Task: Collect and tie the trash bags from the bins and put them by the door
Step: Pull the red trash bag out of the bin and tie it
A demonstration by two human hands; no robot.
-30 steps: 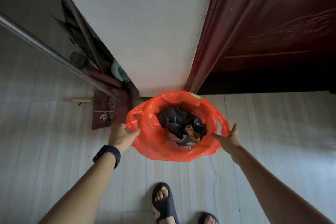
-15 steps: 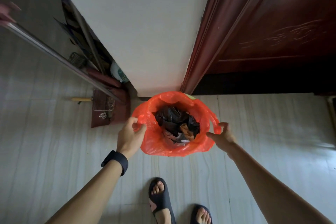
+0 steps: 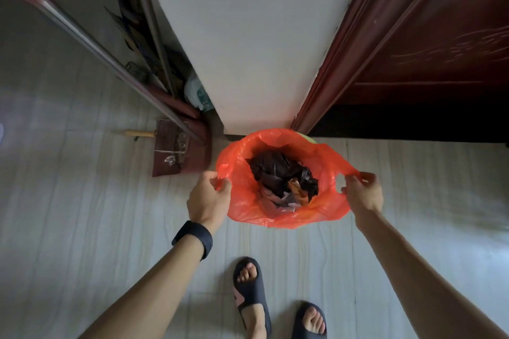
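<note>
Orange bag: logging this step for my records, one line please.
left hand pinching orange bag handle | right hand pinching opposite handle | mouth open, untied | beside door

So the trash bag (image 3: 278,209) sits on the floor (image 3: 82,215) right at the foot of the wall end (image 3: 248,49), mouth open, crumpled trash (image 3: 283,181) inside. Door (image 3: 429,44) is behind it to the right. Dustpan (image 3: 176,151) lies on the floor to the left. Left hand (image 3: 208,198) has the bag's left edge, right hand (image 3: 362,192) its right handle. Both sandalled feet (image 3: 252,294) stand nearest the camera.
</note>
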